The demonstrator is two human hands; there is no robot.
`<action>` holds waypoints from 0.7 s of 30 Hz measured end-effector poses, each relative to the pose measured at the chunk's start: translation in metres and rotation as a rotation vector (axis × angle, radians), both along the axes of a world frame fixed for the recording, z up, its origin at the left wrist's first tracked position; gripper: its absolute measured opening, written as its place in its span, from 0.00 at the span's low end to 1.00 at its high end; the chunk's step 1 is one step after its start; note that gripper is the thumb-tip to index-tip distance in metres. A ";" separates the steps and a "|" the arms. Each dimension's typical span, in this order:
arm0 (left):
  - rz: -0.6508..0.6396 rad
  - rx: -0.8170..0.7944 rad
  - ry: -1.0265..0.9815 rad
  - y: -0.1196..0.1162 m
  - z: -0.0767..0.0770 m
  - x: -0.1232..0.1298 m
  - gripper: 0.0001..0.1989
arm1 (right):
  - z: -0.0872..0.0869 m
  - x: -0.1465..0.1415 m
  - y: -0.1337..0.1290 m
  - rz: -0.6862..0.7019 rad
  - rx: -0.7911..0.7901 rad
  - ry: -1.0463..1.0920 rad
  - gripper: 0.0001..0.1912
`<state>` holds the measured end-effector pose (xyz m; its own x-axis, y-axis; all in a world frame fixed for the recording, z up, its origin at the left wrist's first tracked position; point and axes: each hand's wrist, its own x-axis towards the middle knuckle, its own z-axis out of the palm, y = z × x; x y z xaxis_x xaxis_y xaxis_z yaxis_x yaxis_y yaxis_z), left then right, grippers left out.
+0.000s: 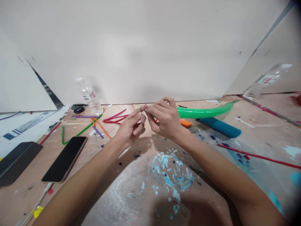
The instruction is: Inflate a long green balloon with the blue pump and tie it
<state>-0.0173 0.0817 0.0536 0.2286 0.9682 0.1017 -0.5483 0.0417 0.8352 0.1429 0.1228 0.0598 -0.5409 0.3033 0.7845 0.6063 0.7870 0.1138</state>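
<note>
Nearest, the phone [64,159] is lying on the paint-spotted table [263,135]. Farther in, the left hand [129,128] is pointing its index finger rightward, a green strand [141,109] crossing near the tip; whether the thumb is also gripping it, I cannot tell. The right hand [163,117] is pinching green material between thumb and fingers, just beside that fingertip. The step in hand is probably knotting the neck of the balloon [202,113], and the next move is seemingly calling for a firm right-hand pinch while the strand is being worked round the left finger, no air escaping. The balloon's full body is extending from behind the right hand toward the right, its thin tip lying well apart from both hands. Beyond, at left, a bottle [89,97] is standing before the white wall [141,53].
</note>
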 end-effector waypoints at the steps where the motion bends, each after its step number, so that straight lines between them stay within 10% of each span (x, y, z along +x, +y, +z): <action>1: 0.058 0.059 0.122 0.002 -0.004 -0.001 0.10 | -0.002 -0.002 0.000 -0.001 -0.013 -0.008 0.08; 7: 0.579 0.588 1.071 0.011 -0.020 -0.018 0.13 | -0.008 -0.012 -0.005 -0.048 -0.117 -0.001 0.10; 11: 0.779 0.593 1.357 0.021 -0.022 -0.043 0.15 | -0.003 -0.014 -0.016 -0.058 -0.211 -0.002 0.08; 21: 0.538 0.790 1.304 0.004 -0.002 -0.037 0.20 | -0.007 -0.007 0.000 -0.038 -0.302 0.043 0.08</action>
<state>-0.0543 0.0861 0.0517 0.2228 0.7633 0.6064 0.7067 -0.5550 0.4389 0.1358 0.1232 0.0533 -0.4932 0.5455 0.6776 0.6353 0.7580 -0.1477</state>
